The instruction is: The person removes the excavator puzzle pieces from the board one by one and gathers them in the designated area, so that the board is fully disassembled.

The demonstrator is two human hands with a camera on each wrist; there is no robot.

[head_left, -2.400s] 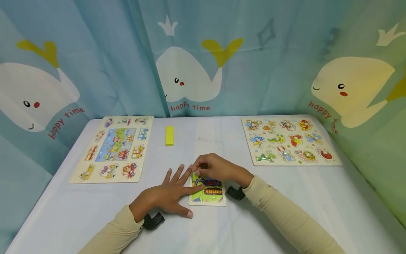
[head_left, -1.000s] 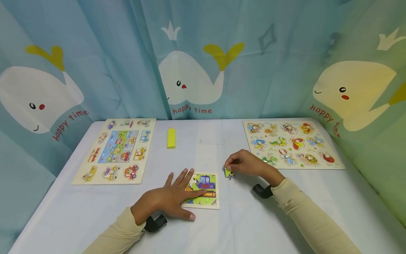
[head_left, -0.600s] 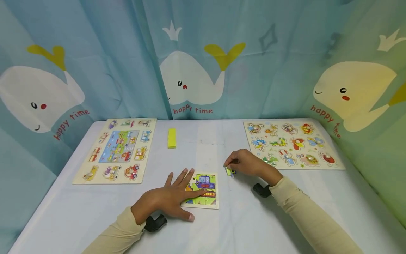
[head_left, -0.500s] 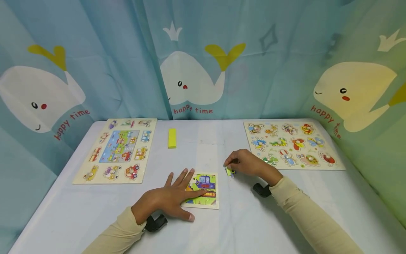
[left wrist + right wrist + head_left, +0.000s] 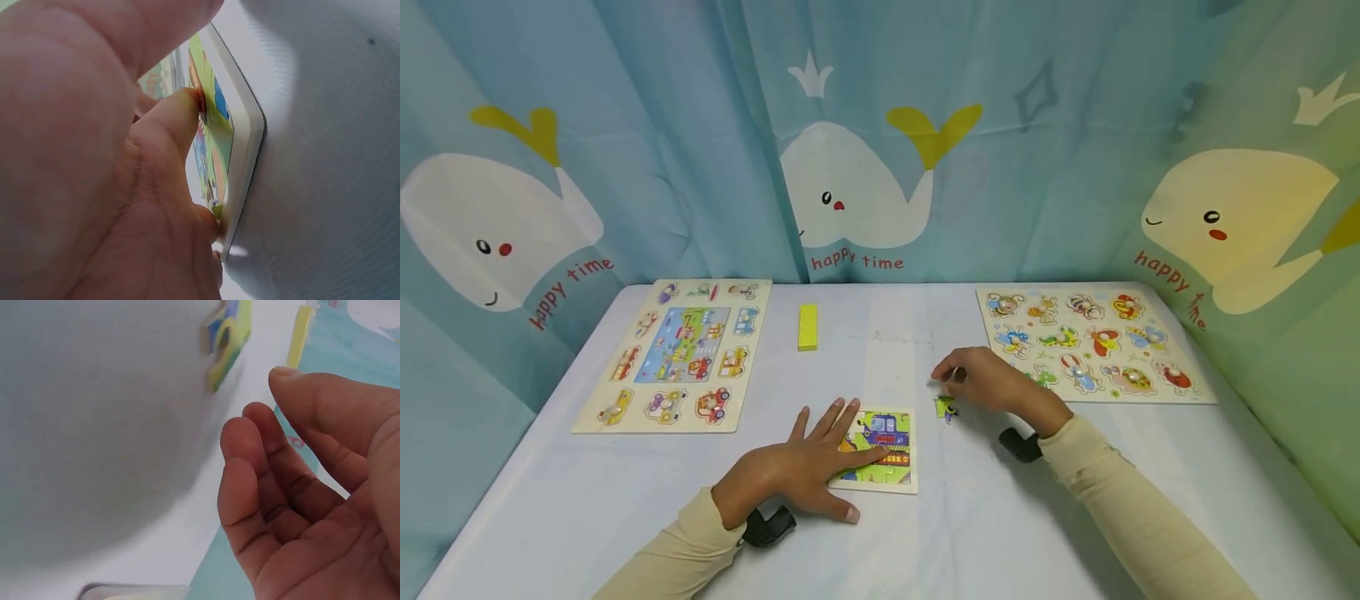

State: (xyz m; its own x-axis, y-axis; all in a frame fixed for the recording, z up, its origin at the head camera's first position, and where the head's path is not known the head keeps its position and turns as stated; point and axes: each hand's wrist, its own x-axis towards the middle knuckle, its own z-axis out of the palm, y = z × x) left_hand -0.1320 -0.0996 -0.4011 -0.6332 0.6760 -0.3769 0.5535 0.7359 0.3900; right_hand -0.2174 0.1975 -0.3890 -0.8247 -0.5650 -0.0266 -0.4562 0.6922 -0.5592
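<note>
With its fingers spread, my left hand (image 5: 801,467) rests across a small framed jigsaw puzzle (image 5: 898,477) that pictures a purple and orange vehicle on green. The hand covers the puzzle's left part; in the left wrist view a finger touches the picture inside the pale frame (image 5: 247,140). A loose green jigsaw piece (image 5: 943,407) with a dark blue part lies on the table right of the puzzle. Just above and beside this piece is my right hand (image 5: 988,382). Its thumb and fingers stand apart in the right wrist view, holding nothing, and the piece (image 5: 231,344) is clear of the fingertips.
A vehicle knob puzzle board (image 5: 651,408) lies at the left. An insect knob puzzle board (image 5: 1101,342) lies at the back right, behind my right hand. A yellow block (image 5: 807,327) stands between them near the curtain (image 5: 880,167) at the table's far edge.
My right hand carried the jigsaw piece from the puzzle to the right, let go of it on the table and lifted slightly. The puzzle shifted a little left; my left hand stayed on it.
</note>
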